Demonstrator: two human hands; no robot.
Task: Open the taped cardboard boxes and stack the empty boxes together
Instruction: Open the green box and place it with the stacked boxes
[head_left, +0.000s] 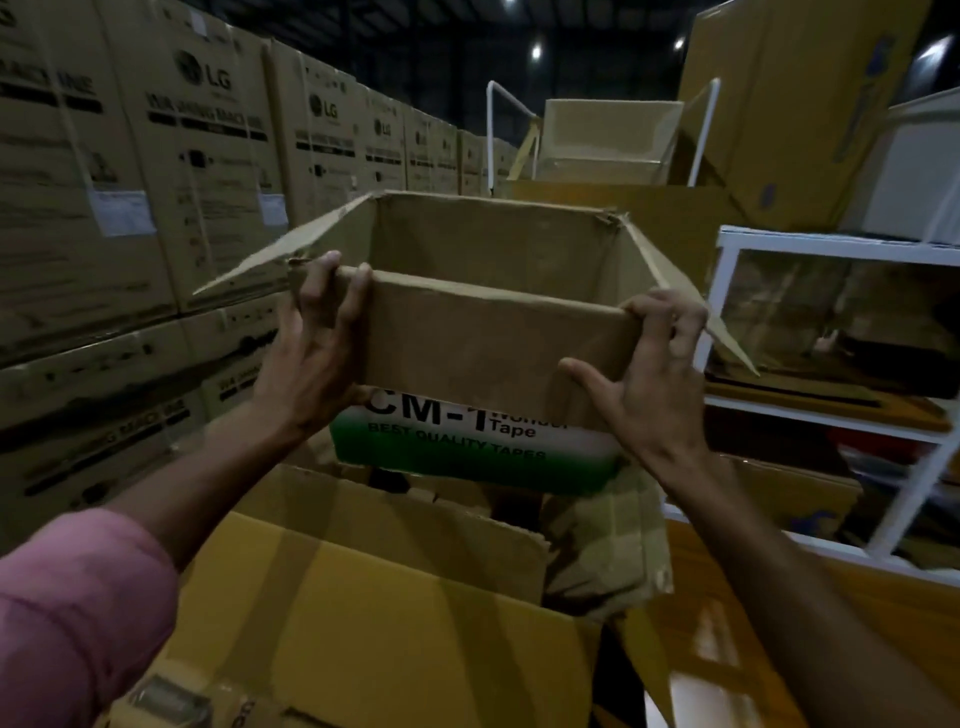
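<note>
- The open box (498, 358) is being held up above the yellow carton (374, 597), its near flap gripped by the left hand (317, 338) and right hand (654, 374).
- That flap is being trusted alone; tearing or tilting is being risked.

You're in a dim warehouse w/ a dark ceiling (467, 47) overhead; a few small round ceiling lights (536, 51) glow near top centre and right. On your left runs a long wall of stacked LG washing-machine cartons (197, 156), two tiers high, w/ white paper labels (124, 212) stuck on their sides, receding toward the back. At the far end stands a white metal-tube frame (491, 135) beside a plain brown carton (608, 140). Upper right, a big yellow carton (795, 104) leans tilted. To your right sits a white-framed rack (727, 291) w/ glass panels; contents behind the glass are too dark to tell.
</note>
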